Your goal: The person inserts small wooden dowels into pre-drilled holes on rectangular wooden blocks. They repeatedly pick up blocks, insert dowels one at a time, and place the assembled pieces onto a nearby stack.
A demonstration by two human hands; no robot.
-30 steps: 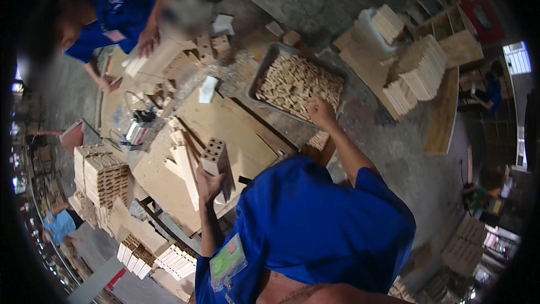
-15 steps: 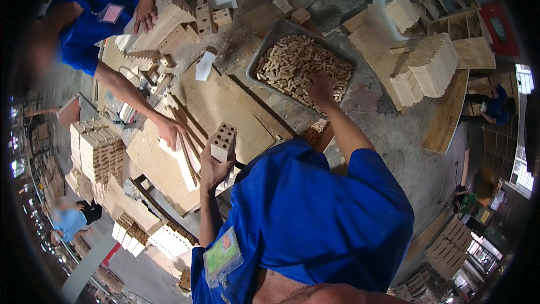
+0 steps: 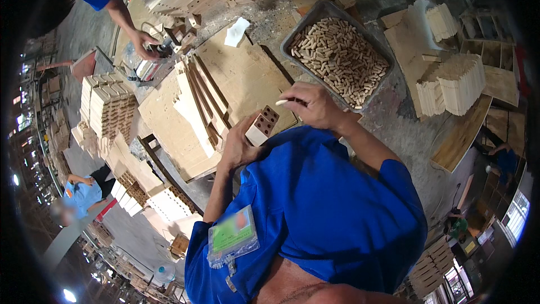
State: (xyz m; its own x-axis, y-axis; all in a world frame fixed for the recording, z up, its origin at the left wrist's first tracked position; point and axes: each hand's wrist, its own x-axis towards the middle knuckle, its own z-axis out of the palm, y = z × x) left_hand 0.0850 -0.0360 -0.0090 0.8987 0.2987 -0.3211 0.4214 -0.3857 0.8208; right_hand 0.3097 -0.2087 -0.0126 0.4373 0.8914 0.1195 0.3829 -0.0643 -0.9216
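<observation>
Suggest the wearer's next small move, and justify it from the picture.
Perhaps bring the pale dowel in the right hand to the wooden block: the left hand holds the wooden block with its drilled face visible, and the pale dowel is close by but apart.

Blue short-sleeved shirt [image 3: 349, 208]; green badge [image 3: 229, 236] in clear holder.

The drilled block [image 3: 258, 134] is smooth, matt, pale wood. At one o'clock, matt wooden dowels [image 3: 337, 59] and a dull grey tray [image 3: 306, 21] (plastic or metal, unclear). At seven, a glossy plastic badge sleeve [image 3: 233, 237] over the matt cloth shirt [image 3: 349, 208].
</observation>
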